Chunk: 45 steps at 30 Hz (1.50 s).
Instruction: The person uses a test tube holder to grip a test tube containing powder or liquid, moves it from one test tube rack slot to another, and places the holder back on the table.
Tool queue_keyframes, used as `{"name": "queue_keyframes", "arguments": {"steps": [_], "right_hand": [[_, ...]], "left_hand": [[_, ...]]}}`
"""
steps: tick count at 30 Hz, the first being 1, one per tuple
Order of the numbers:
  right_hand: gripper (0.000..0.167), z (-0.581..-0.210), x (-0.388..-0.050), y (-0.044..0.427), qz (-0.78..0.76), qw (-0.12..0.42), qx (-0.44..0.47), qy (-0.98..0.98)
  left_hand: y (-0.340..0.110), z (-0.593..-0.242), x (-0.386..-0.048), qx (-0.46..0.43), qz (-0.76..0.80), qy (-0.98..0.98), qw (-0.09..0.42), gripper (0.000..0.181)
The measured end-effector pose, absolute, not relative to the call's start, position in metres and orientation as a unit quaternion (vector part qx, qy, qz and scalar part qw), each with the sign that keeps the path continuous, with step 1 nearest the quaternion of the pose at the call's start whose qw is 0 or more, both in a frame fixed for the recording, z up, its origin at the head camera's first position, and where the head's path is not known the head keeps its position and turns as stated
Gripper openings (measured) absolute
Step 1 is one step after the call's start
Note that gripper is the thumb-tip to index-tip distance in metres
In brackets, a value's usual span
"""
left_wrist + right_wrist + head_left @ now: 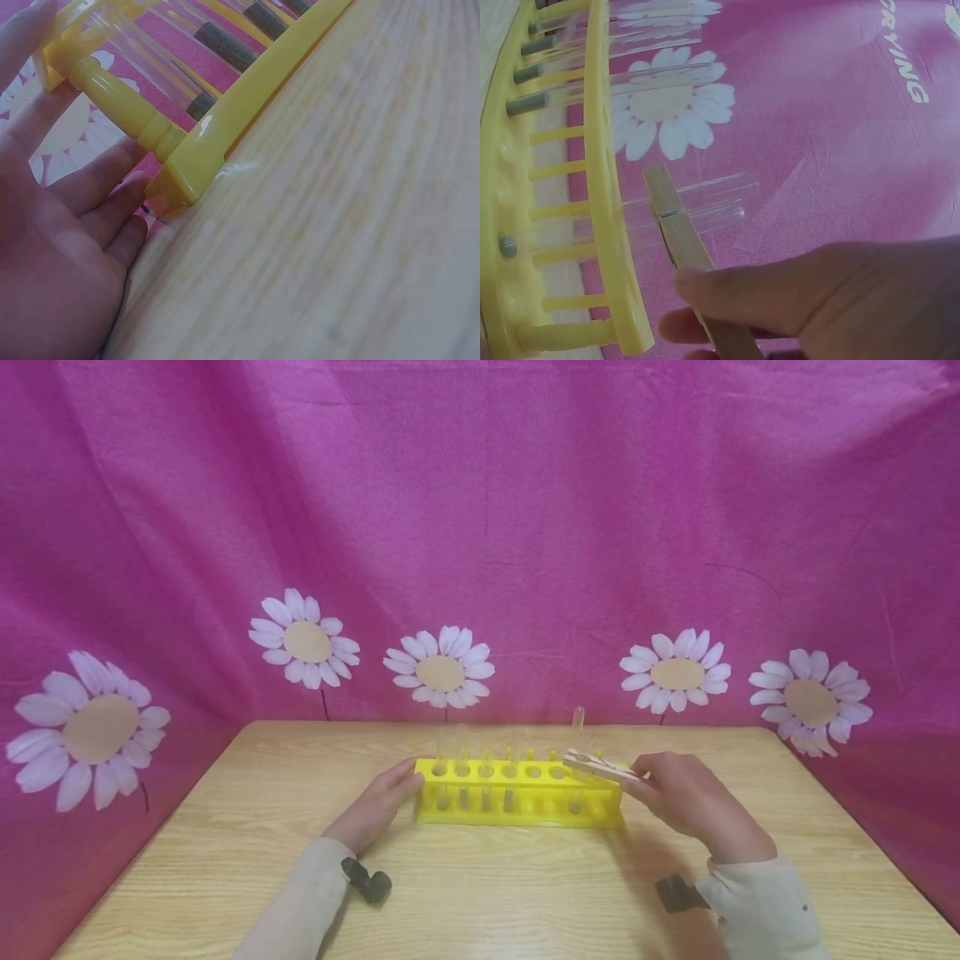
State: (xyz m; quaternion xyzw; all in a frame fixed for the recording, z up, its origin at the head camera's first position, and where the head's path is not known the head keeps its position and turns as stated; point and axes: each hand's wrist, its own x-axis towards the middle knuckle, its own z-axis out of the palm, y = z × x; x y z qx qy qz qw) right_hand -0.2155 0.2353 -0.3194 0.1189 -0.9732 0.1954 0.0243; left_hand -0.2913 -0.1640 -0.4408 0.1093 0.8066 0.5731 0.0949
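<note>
A yellow test tube rack point(525, 818) stands on the table. At its left end my left hand point(382, 802) grips it, thumb at the top plate and fingers around the end post. Several clear test tubes point(154, 60) with dark grey matter at the bottom fill the left holes. My right hand point(686, 797) pinches a wooden test tube holder point(676, 225) at the rack's right part. The holder's jaws lie at a tube point(746, 182) there; whether they clamp it I cannot tell. Close behind, another tube point(578, 718) points its rounded end upward.
Yellow pegs point(552, 753) rise along the rack's back edge. The wooden table point(487, 893) reaches back to a pink cloth point(525, 527) printed with white flowers, which also hangs at both sides.
</note>
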Motion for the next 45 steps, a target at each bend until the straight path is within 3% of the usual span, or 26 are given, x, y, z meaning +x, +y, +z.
{"name": "queue_keyframes", "arguments": {"steps": [23,45], "right_hand": [[0.016,-0.307,-0.212,0.235,0.218,0.055,0.100,-0.969],[0.022,-0.294,-0.200,0.236,0.251,0.145,0.076,-0.954]], "left_hand": [[-0.165,-0.443,-0.295,0.116,0.575,0.805,0.095,0.076],[-0.165,-0.443,-0.294,0.115,0.572,0.807,0.095,0.076]]}}
